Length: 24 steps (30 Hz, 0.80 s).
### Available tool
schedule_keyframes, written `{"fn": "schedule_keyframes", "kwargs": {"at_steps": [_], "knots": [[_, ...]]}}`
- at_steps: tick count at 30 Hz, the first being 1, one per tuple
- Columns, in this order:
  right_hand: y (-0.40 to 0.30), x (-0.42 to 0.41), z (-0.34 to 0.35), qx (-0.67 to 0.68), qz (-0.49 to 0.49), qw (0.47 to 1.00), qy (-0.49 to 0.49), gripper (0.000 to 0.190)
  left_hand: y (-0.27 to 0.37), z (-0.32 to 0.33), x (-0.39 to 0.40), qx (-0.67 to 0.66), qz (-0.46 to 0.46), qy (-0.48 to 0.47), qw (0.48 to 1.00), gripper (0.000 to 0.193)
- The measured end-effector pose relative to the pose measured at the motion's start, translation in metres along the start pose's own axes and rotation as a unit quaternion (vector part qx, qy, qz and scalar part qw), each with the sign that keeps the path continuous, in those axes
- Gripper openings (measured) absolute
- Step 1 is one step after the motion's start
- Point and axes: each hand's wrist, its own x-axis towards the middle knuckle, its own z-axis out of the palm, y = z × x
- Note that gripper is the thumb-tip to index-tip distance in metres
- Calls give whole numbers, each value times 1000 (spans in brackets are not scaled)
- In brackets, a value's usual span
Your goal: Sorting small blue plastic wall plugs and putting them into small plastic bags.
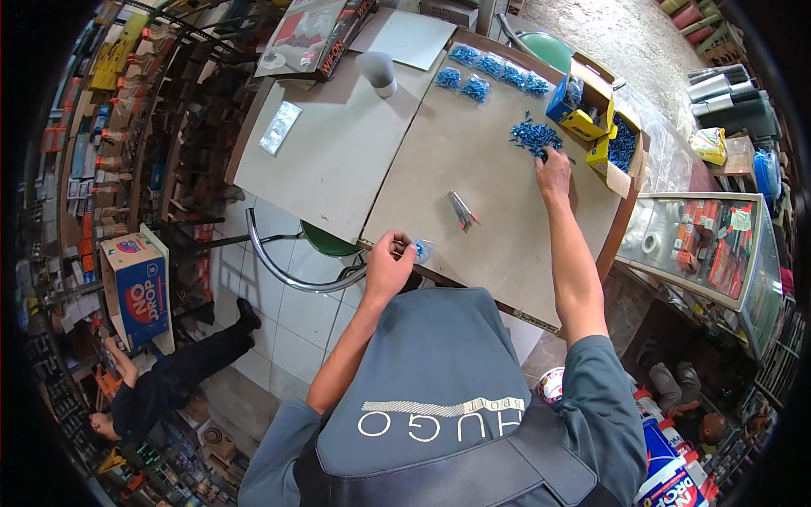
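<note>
Near the table's front edge, my left hand (391, 263) grips a small clear plastic bag (426, 251) with a few blue fasteners inside. My right hand (554, 172) reaches to the near side of a loose pile of blue fasteners (533, 134), its fingertips touching them; whether they pinch any is hidden. Between the hands lies a slim metallic tool (461, 210) with orange-red at one end. Several filled clear bags (489, 64) are laid out at the table's far side. An open yellow-and-blue box (586, 120) and a carton of blue fasteners (622, 147) stand right of the pile.
A flat clear packet (280, 128), a grey cylinder (378, 73) and a large printed box (310, 38) are on the left tabletop. A chair (304, 279) stands at the front left. One person (171, 386) is by the shelves; another (681, 393) is at lower right beside a glass display case (697, 241).
</note>
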Motion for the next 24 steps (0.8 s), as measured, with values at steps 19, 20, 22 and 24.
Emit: {"fn": "schedule_keyframes", "kwargs": {"at_steps": [19,20,22,24], "knots": [[-26,-83,-4,494,152,852,-84,24,10,1,18,18,49,-38,998,17],[-44,-96,-12,525,139,830,-125,24,10,0,17,20,49,-35,998,17],[-81,-124,-30,530,114,820,-184,23,14,-2,16,21,51,-34,998,17],[-123,-153,-54,485,78,835,-250,23,18,-4,13,26,46,-37,998,17]]}}
